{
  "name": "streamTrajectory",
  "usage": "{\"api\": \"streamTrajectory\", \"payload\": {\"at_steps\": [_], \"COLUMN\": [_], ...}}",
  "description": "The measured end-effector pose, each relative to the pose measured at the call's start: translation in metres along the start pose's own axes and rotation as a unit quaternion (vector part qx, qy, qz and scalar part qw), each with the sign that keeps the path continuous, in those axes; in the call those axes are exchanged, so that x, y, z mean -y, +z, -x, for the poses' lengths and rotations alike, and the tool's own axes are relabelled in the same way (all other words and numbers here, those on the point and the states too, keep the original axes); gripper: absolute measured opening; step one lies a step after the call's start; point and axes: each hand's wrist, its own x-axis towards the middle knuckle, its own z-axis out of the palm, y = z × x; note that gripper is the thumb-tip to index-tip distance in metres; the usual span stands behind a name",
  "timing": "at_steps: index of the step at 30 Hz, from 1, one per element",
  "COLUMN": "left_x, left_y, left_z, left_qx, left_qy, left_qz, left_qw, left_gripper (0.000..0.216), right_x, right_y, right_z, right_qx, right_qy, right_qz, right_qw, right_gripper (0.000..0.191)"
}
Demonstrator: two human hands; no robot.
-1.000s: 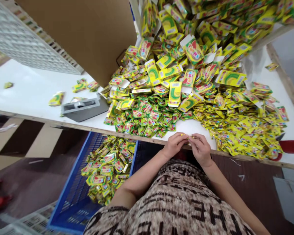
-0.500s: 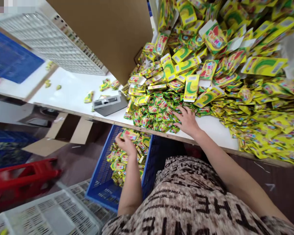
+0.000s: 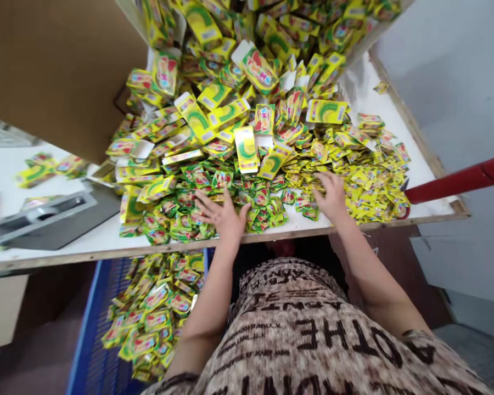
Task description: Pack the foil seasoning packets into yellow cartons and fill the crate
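Observation:
My left hand is spread over a heap of small green candy packets near the table's front edge, its fingers apart and touching them. Beside the yellow packets, my right hand has its fingers loosely bent and apart, with nothing visible in them. Between the two hands lie more green packets and a strip of white tabletop. Flat yellow-green printed cartons, some with open end flaps, are piled just behind both heaps.
A grey tape dispenser sits on the left, by a large brown cardboard box. Below the table edge stands a blue crate of filled cartons. A red bar reaches in from the right.
The view has swung right. My left hand has left the crate, where it held a carton, and moved onto the green packets. My right hand has shifted right towards the yellow packets.

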Motion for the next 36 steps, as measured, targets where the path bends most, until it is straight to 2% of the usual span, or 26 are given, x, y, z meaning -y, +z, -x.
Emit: {"api": "streamTrajectory", "payload": {"at_steps": [1,3,5,7,10,12,13,15,17,19,23,25,28,31,34,36], "left_x": [-0.013,-0.027,-0.030,-0.026,-0.021,-0.028,-0.035,-0.051,-0.063,-0.064,-0.048,-0.042,-0.042,-0.042,-0.045,-0.055], "left_y": [0.004,0.009,0.010,0.009,0.006,0.007,0.009,0.016,0.026,0.034,0.037,0.034,0.032,0.030,0.032,0.038], "left_z": [0.003,0.011,0.019,0.026,0.033,0.035,0.035,0.036,0.037,0.036,0.036,0.037,0.039,0.041,0.042,0.043], "left_qx": [0.011,0.046,0.080,0.094,0.050,0.015,0.019,0.082,0.154,0.172,0.126,0.105,0.087,0.070,0.048,0.074], "left_qy": [0.032,0.115,0.192,0.237,0.215,0.189,0.205,0.288,0.352,0.335,0.248,0.231,0.224,0.230,0.244,0.267], "left_qz": [0.006,0.019,0.031,0.047,0.083,0.107,0.118,0.131,0.123,0.101,0.061,0.051,0.045,0.059,0.128,0.186], "left_qw": [0.999,0.992,0.978,0.966,0.972,0.976,0.971,0.945,0.915,0.921,0.959,0.966,0.970,0.969,0.960,0.943], "left_gripper": [0.065,0.048,0.037,0.030,0.024,0.024,0.025,0.034,0.046,0.048,0.031,0.026,0.024,0.022,0.019,0.021], "right_x": [-0.004,-0.007,-0.010,-0.016,-0.026,-0.026,-0.023,-0.013,-0.002,0.004,-0.003,-0.008,-0.013,-0.018,-0.021,-0.020], "right_y": [0.000,0.003,0.006,0.004,-0.005,-0.005,-0.001,0.009,0.019,0.022,0.006,0.001,0.009,0.020,0.016,0.008], "right_z": [-0.003,-0.004,0.002,0.010,0.020,0.023,0.024,0.027,0.032,0.040,0.043,0.029,-0.007,-0.033,-0.028,-0.009], "right_qx": [-0.025,-0.023,0.012,0.031,-0.007,-0.048,-0.059,-0.058,-0.046,-0.018,0.066,0.039,-0.032,-0.031,-0.069,-0.104], "right_qy": [0.029,0.056,0.035,0.002,0.026,0.072,0.088,0.099,0.093,0.070,0.006,0.021,0.064,0.094,0.118,0.155], "right_qz": [0.029,0.066,0.054,-0.007,-0.080,-0.050,-0.022,0.015,0.010,-0.017,-0.130,-0.157,-0.103,-0.117,-0.193,-0.249], "right_qw": [0.999,0.996,0.998,0.999,0.996,0.995,0.994,0.993,0.995,0.997,0.989,0.987,0.992,0.988,0.972,0.950], "right_gripper": [0.050,0.055,0.056,0.050,0.037,0.038,0.040,0.041,0.030,0.023,0.020,0.022,0.029,0.019,0.014,0.018]}}
